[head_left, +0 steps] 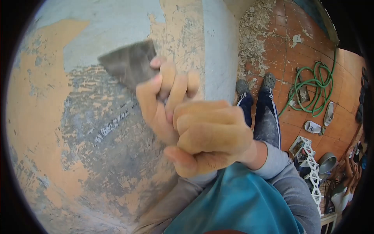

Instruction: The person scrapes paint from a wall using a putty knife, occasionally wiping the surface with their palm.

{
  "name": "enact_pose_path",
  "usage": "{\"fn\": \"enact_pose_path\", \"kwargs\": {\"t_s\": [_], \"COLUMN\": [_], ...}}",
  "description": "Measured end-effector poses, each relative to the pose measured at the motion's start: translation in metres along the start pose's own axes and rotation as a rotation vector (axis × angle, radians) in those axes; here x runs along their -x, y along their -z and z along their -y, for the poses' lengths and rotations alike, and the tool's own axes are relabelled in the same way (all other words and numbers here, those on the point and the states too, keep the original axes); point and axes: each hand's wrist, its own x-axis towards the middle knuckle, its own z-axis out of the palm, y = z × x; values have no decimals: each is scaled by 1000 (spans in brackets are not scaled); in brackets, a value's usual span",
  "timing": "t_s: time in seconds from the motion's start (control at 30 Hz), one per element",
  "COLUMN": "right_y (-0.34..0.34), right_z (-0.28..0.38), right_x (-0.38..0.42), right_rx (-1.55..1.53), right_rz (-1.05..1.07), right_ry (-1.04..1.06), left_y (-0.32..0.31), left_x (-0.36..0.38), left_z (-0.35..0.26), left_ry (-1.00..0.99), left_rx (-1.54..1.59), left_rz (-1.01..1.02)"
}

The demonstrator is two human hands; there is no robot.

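Note:
A scraper (130, 62) with a wide, dark, flat blade is held against or just off the wall (109, 117); the gap cannot be told. My left hand (161, 97) is closed around it just behind the blade, with fingertips at the metal. Nearer the camera, my right hand (214, 134) makes a fist in line with the tool. The handle is hidden inside the hands. Peeling peach and pale blue paint covers the wall, with a rough grey patch of bare surface below the blade. The blade is slightly blurred.
Paint flakes (255, 35) lie heaped along the wall's foot on the red tile floor (280, 23). My shoes (269, 81) stand near them. To the right are a coiled green hose (311, 84), white slippers (313, 127), a white rack (311, 163) and a metal bowl (327, 162).

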Motion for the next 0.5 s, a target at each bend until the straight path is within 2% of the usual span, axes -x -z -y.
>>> {"fn": "enact_pose_path", "kwargs": {"t_s": [0.07,0.1,0.2,0.33,0.5], "right_y": [-2,-2,-5,2,4], "right_z": [3,2,5,21,9], "right_x": [-6,-10,-9,3,-1], "right_rx": [-16,-19,11,49,2], "right_rz": [-20,-18,42,11,13], "right_ry": [29,42,-21,-88,-39], "left_y": [-40,-32,-31,-29,-25], "left_x": [4,9,10,15,13], "left_z": [14,1,1,7,10], "left_ry": [-129,29,62,118,72], "left_rx": [-54,44,68,101,158], "left_rz": [-116,21,-23,-111,-28]}}
